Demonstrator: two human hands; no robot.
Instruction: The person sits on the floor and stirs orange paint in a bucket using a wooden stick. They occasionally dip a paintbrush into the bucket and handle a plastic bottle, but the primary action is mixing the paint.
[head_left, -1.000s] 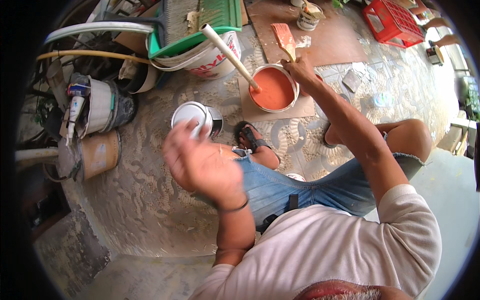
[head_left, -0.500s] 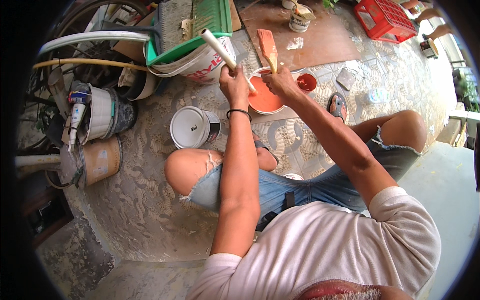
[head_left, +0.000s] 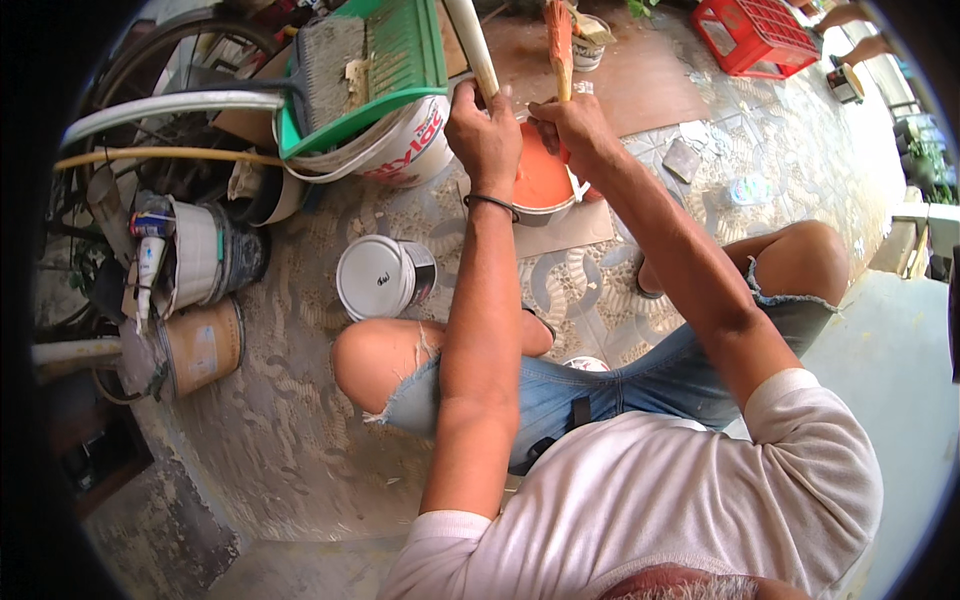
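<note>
My left hand is closed around a white pipe-like stick, which slants up and away. My right hand grips the wooden handle of a paintbrush, its bristles pointing up and coated in orange-red. Both fists are over a bucket of orange paint, and they partly cover it. I cannot make out whether the stick's lower end is in the paint. A small red container beside the bucket is mostly hidden by my right forearm.
A white lidded tub stands left of the bucket. Beyond it, a green dustpan-like tray rests on a large white pail. More buckets crowd the far left. A red crate sits at the back right, near another person's legs.
Both hands have moved slightly away from me, and the stick and brush now reach higher in the view. The brush has turned, showing a narrower side. The view has shifted slightly.
</note>
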